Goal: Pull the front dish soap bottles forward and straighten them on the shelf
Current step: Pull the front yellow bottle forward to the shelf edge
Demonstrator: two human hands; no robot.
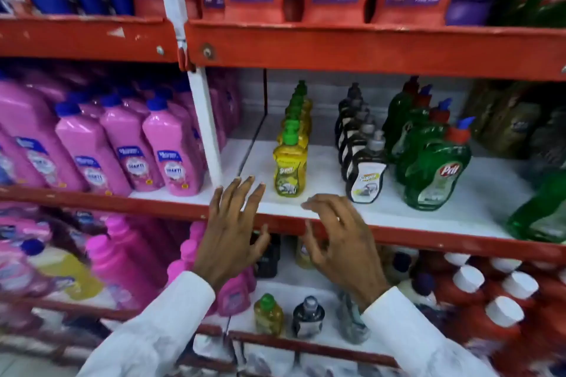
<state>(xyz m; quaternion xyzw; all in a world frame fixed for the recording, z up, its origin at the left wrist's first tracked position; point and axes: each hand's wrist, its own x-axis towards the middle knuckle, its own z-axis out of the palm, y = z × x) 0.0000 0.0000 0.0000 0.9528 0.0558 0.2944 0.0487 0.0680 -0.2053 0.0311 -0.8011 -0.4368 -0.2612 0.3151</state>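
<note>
On the white middle shelf (477,193) stand three rows of dish soap bottles running front to back. The front yellow bottle (289,167) with a green cap is upright, a little behind the shelf's front edge. To its right stand the front dark bottle (366,176) with a white label and the front green Pril bottle (435,176). My left hand (234,229) hovers in front of the shelf edge, left of the yellow bottle, fingers spread and empty. Below the gap between the yellow and dark bottles, my right hand (340,243) is open with curled fingers, touching no bottle.
Pink bottles (173,151) with blue caps fill the shelf bay to the left, past a white upright post (205,128). A tilted green bottle (542,211) sits at the far right. Red shelf rails run above and below. Small bottles and red bottles with white caps stand on the lower shelf.
</note>
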